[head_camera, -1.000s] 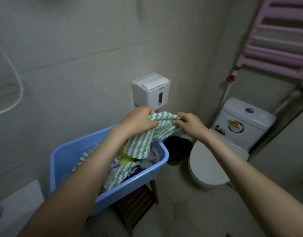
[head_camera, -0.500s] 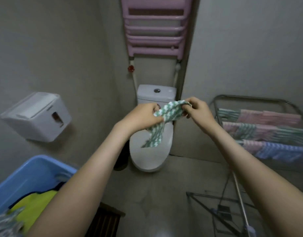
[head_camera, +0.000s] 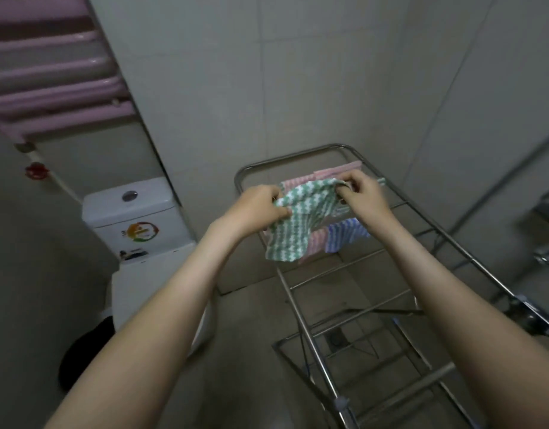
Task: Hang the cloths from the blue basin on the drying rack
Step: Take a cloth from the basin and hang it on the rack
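Turning away from the toilet (head_camera: 134, 212), now off to the left, the person brings the green cloth (head_camera: 293, 224) to the drying rack (head_camera: 353, 264), which fills the middle of the head view. The left hand (head_camera: 261, 209) and right hand (head_camera: 364, 196) each pinch a top corner, stretching the edge, likely so it can drape over a rail. It hangs over a pink cloth (head_camera: 317, 243) and a blue cloth (head_camera: 344, 233) already on the rails. The blue basin is out of sight.

No text is readable; the round sticker (head_camera: 142, 232) on the toilet tank (head_camera: 112, 209) is blurred.
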Motion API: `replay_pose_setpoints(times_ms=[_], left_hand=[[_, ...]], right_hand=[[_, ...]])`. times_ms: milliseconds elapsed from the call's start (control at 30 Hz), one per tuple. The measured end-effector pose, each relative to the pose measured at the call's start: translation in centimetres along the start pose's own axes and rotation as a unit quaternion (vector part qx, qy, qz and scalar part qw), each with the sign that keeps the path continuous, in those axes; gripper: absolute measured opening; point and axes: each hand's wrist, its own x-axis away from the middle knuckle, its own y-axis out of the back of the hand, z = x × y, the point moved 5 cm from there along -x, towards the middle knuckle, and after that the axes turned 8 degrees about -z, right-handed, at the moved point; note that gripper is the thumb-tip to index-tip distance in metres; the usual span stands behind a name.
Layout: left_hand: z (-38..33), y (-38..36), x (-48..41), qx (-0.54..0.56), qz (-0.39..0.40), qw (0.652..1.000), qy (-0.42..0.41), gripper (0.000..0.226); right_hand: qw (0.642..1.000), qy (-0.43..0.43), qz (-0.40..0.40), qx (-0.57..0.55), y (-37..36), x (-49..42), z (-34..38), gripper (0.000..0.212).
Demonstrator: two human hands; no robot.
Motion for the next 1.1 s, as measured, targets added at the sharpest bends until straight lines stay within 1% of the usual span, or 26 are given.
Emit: replay_pose_setpoints(times_ms=[33,67,100,133,200,267,333,400,500,600,667,767,867,967,1100], left_hand=[[-0.8,-0.6,-0.5,0.003,0.007,1.000,-0.011,0.029],[-1.9,-1.4,-1.4,0.008,0.011,1.000,-0.024,0.025],[-2.9,-2.1,-2.3,0.016,0.009,0.999,-0.037,0.017],[-3.7,-2.7,-3.1,0.023,-0.001,0.999,-0.047,0.015],[-5.2,-4.4,-5.2,0.026,-0.006,0.998,-0.064,0.025],[-6.3,-6.5,-7.5,0.029,0.010,0.997,-0.077,0.026],[-7.2,-8.1,-9.2,0.035,0.025,0.995,-0.094,0.022],[-8.1,-9.9,-11.3,0.033,0.046,0.991,-0.117,0.018],[-8.7,-12.6,-14.0,0.033,0.085,0.988,-0.126,0.025],[-9.3,-14.8,-15.9,0.022,0.114,0.982,-0.146,0.024],[-9.6,-16.4,-17.4,0.021,0.134,0.979,-0.151,0.023],[-9.8,-18.3,-18.8,0.011,0.161,0.975,-0.156,0.018],[-9.6,-20.2,-20.1,0.026,0.200,0.969,-0.145,0.033],[-9.5,-21.7,-21.1,0.036,0.230,0.963,-0.138,0.020],[-8.5,-23.3,-22.8,0.043,0.232,0.964,-0.120,0.019]], right_hand=[[1.000,-0.007,-0.013,0.005,0.8,-0.3,-0.7,0.025],[0.999,-0.020,-0.030,0.010,2.0,-0.9,-1.7,0.023],[0.998,-0.030,-0.047,0.016,3.1,-1.5,-2.6,0.021],[0.997,-0.039,-0.061,0.022,3.9,-1.9,-3.3,0.021],[0.993,-0.052,-0.092,0.048,5.6,-2.9,-4.7,0.029],[0.989,-0.072,-0.108,0.074,7.0,-4.0,-6.5,0.037],[0.985,-0.084,-0.118,0.089,7.8,-4.9,-7.8,0.040],[0.980,-0.102,-0.139,0.101,8.8,-6.0,-9.6,0.036],[0.971,-0.129,-0.159,0.121,9.9,-7.2,-12.3,0.026],[0.962,-0.155,-0.166,0.154,10.6,-8.1,-13.8,0.019],[0.951,-0.180,-0.177,0.177,11.0,-8.9,-15.5,0.015],[0.944,-0.192,-0.195,0.183,11.3,-9.5,-17.2,0.021],[0.939,-0.208,-0.194,0.195,11.0,-10.2,-18.9,0.022],[0.932,-0.224,-0.198,0.203,10.8,-10.7,-20.5,0.027],[0.931,-0.247,-0.192,0.188,10.1,-11.7,-22.1,0.036]])
